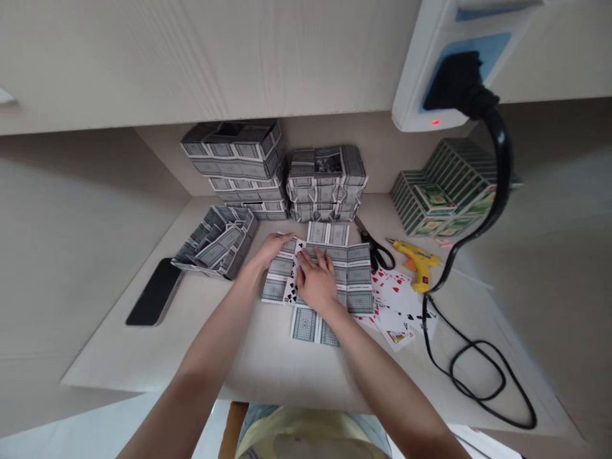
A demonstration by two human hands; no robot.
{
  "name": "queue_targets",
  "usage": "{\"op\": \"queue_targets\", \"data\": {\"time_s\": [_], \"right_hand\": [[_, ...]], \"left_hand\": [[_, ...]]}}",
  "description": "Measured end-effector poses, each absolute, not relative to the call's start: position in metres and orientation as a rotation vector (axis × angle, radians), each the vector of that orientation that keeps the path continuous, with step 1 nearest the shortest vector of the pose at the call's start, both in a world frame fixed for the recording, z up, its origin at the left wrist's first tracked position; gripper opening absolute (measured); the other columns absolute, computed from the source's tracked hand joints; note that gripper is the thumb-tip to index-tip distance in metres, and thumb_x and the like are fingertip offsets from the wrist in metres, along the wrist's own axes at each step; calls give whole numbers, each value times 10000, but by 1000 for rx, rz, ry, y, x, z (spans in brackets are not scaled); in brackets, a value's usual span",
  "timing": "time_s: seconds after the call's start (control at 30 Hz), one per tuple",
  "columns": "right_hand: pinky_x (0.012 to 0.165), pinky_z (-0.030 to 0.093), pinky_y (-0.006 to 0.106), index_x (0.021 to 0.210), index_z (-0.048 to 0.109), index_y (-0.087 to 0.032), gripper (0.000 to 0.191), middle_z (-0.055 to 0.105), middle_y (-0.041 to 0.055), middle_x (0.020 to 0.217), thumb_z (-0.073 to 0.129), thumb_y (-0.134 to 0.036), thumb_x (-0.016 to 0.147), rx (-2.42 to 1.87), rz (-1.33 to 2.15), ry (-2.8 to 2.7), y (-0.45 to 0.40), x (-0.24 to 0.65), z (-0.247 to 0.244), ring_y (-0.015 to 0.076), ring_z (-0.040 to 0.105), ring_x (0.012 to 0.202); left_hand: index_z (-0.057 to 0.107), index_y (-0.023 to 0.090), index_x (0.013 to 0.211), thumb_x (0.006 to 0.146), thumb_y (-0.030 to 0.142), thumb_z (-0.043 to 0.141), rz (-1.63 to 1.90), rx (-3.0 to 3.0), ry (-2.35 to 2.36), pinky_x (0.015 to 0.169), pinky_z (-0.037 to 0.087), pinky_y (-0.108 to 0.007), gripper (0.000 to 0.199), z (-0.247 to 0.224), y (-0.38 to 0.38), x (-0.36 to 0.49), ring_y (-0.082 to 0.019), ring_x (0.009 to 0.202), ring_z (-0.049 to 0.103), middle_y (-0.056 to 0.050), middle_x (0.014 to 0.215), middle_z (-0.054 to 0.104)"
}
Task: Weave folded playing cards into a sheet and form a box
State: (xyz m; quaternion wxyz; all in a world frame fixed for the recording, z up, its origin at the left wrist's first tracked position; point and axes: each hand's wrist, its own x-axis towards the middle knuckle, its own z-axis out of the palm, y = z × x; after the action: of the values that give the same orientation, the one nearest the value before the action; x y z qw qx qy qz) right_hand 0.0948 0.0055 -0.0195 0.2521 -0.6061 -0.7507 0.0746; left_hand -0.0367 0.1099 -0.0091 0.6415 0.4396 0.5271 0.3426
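A flat cross-shaped panel of joined playing cards (358,274) lies on the desk in front of me, mostly grey patterned backs up. Near its left side, one strip of cards (291,287) shows black clubs or spades faces. My left hand (273,250) is at the panel's upper left corner, its fingers closed on the edge there; the thumb is hard to see. Pressed on the middle of the panel, my right hand (318,277) is flat with its fingers apart. Loose playing cards (394,296), face up, lie against the panel's right side, partly under it.
Black scissors (375,248) and a yellow glue gun (415,258) lie right; its cord (478,389) loops forward. Behind stand boxes made of cards (239,159), (327,182) and a green-and-white card structure (444,191). An open card box (217,242) and phone (155,293) are left.
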Motion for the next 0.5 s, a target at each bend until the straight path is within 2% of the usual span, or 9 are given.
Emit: {"op": "queue_targets", "data": {"time_s": [0.1,0.3,0.5], "right_hand": [[1052,103,474,1254,448,-162,421,471,32,1305,369,-262,853,-1651,204,-2044,6,95,-20,267,233,1287],[1053,95,478,1262,440,-168,423,472,33,1304,361,-266,859,-1661,189,-2039,5,93,-20,264,232,1289],[1051,96,479,1255,449,-171,419,474,36,1302,366,-261,855,-1669,187,-2025,6,94,-20,264,243,1286]], "left_hand": [[665,101,802,626,410,639,772,1033,1216,572,466,-283,357,-9,110,-37,-172,576,600,-55,663,677],[668,119,901,643,411,615,751,1155,1199,603,452,-262,393,1,108,-33,-169,647,607,-60,782,693],[675,113,772,627,382,611,824,1255,1326,632,443,-257,312,-1,111,-23,-180,697,604,-57,769,688]]}}
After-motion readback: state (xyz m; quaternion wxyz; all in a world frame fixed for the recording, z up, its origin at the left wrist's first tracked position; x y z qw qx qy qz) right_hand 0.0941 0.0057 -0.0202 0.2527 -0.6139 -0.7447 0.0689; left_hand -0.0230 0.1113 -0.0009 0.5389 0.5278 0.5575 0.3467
